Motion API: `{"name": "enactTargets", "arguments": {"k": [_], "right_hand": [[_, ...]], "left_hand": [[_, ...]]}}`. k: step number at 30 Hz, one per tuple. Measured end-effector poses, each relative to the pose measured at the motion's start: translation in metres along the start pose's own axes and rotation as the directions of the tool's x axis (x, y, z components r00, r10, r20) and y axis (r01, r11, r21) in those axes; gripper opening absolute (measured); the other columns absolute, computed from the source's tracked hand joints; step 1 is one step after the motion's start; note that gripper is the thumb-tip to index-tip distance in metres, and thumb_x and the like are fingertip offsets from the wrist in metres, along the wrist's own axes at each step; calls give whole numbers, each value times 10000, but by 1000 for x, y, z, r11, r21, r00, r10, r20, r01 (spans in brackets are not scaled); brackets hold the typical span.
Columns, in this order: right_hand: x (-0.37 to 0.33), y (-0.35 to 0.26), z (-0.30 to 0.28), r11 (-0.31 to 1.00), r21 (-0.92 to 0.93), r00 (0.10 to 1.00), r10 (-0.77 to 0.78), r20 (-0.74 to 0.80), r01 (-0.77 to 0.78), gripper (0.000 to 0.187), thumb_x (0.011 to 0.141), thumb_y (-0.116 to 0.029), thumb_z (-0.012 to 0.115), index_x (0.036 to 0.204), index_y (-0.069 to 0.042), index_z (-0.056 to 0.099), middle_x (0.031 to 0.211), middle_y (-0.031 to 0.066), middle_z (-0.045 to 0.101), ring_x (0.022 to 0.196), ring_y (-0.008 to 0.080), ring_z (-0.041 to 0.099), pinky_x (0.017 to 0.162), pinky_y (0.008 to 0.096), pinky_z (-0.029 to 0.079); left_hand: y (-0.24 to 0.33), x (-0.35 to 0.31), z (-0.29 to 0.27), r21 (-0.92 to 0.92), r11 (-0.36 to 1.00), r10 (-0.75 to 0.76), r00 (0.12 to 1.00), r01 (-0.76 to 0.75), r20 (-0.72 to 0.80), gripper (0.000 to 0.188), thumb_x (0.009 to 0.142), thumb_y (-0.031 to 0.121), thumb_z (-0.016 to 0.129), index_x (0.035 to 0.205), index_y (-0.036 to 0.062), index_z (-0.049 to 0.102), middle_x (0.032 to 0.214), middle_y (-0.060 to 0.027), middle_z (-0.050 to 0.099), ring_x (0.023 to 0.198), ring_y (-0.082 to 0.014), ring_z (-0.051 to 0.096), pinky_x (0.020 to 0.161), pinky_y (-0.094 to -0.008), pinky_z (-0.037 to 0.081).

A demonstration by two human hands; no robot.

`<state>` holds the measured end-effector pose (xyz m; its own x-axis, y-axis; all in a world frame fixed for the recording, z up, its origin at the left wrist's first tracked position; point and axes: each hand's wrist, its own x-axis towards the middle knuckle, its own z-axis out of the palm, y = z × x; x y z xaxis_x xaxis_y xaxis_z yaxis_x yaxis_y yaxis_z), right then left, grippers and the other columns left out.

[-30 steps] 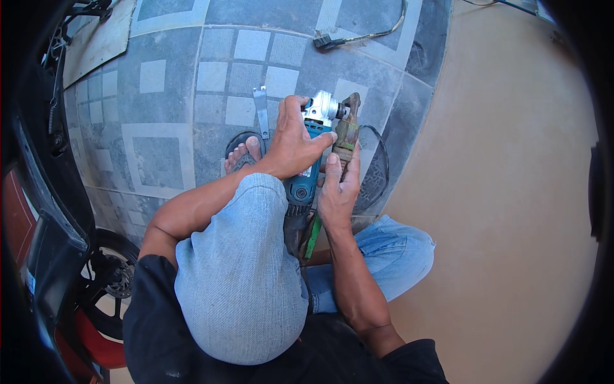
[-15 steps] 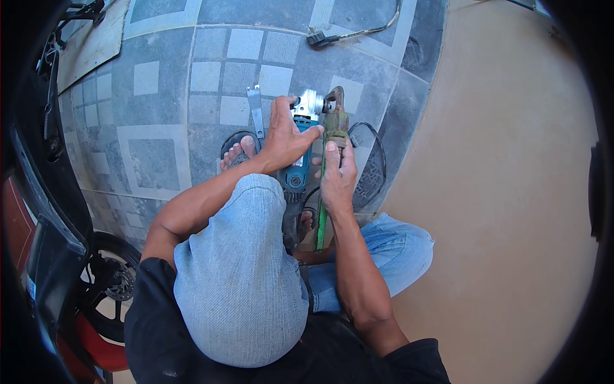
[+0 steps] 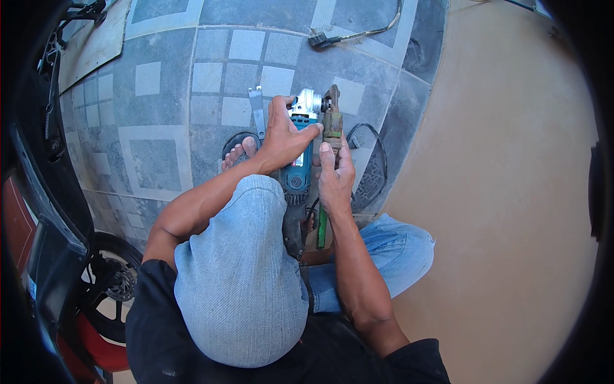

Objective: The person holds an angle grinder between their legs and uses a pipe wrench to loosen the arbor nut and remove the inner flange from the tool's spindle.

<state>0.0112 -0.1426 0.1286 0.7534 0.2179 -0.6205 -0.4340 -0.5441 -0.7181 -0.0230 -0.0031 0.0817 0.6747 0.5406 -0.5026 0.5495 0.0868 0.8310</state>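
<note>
My left hand is closed round the head end of a teal angle grinder, its thumb reaching across the body. The grinder's silver gear head points away from me, with its spindle facing right. In my right hand is a worn green pipe wrench, gripped below its jaws with the thumb on top. Its hooked jaw is at the spindle; whether it bites on it I cannot tell. The green wrench handle runs back toward me beneath my wrist. A flat metal pin spanner lies on the tiles left of the grinder.
A black plug with its cord lies on the patterned tile floor farther off. A black cable loops right of the wrench. My bare toes are beside the spanner. A motorbike wheel stands at the left.
The pipe wrench has rolled slightly in my right hand, so its jaw shows narrower and its handle sits a little differently. The left hand keeps its hold on the grinder.
</note>
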Motion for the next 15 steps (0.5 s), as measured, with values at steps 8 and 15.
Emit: {"name": "enactTargets", "arguments": {"k": [8,15], "right_hand": [[-1,1,-1,998,52,999,28,47,-30,629,1000,-307,627,1496,38,453,1305,173,641,1192,217,589,1047,334,434],[0,1,-4,997,82,999,-2,51,-3,649,982,-300,658,1499,32,452,1302,166,645,1178,213,596,1033,325,444]], "left_hand": [[-6,0,-1,17,998,62,997,-61,-41,817,774,292,821,1333,-102,374,1197,-224,456,964,-242,517,798,-367,472],[7,-1,-8,-28,999,20,999,-21,-27,817,767,292,824,1328,-105,383,1205,-225,465,963,-248,523,824,-377,468]]}}
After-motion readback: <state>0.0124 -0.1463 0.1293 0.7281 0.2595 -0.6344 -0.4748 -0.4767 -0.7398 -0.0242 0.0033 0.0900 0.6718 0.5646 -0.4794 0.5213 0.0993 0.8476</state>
